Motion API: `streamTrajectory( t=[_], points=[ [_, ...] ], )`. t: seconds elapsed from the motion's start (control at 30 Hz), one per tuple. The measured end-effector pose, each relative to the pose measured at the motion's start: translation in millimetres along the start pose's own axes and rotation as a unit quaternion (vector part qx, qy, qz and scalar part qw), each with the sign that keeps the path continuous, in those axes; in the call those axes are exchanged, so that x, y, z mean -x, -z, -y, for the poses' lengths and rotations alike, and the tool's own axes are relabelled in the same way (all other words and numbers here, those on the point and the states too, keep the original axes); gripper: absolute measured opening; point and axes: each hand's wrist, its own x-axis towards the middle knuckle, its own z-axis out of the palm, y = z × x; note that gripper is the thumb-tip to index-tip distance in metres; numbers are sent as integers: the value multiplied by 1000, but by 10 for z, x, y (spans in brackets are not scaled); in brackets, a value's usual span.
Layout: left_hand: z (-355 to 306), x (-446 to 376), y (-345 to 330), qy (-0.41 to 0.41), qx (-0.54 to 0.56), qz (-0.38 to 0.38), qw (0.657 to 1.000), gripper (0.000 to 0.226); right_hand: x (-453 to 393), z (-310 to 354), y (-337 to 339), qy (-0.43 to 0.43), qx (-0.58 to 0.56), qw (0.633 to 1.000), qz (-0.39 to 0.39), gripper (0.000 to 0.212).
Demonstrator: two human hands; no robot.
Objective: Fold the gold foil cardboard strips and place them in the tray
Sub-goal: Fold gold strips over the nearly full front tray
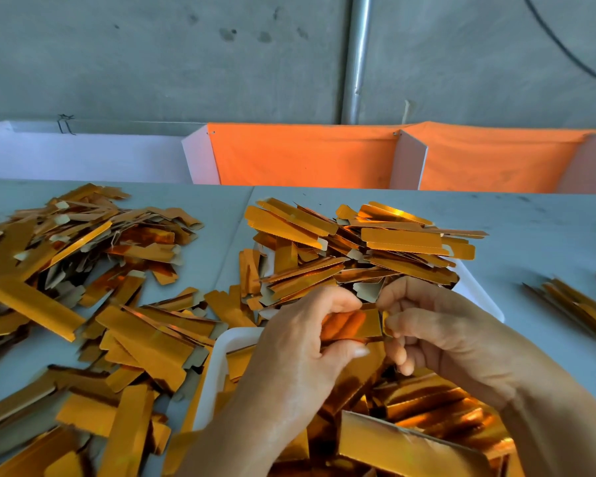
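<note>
One gold strip [353,325] is pinched at either end by the left hand [300,339] and right hand [437,335], fingers curled, seemingly for creasing. It is held above the white tray [217,366], so dropping is short.

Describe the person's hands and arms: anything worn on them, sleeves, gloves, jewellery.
Both the left hand and right hand are bare: no gloves, rings, watch or bracelet show. Both forearms are uncovered as far as the frame's bottom edge; no sleeve is in view. The left thumbnail looks pale and unpainted.
</note>
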Motion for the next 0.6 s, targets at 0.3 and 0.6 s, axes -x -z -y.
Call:
streamTrajectory(
  t=[0.3, 0.6],
  points=[
    [-44, 1, -6, -58, -126, 7, 990, 21, -43, -36, -39, 6, 55, 998, -33, 30],
    [-17, -4, 41, -32, 8, -23, 999, 25, 5, -13, 27, 31, -66, 996, 53, 24]
  ],
)
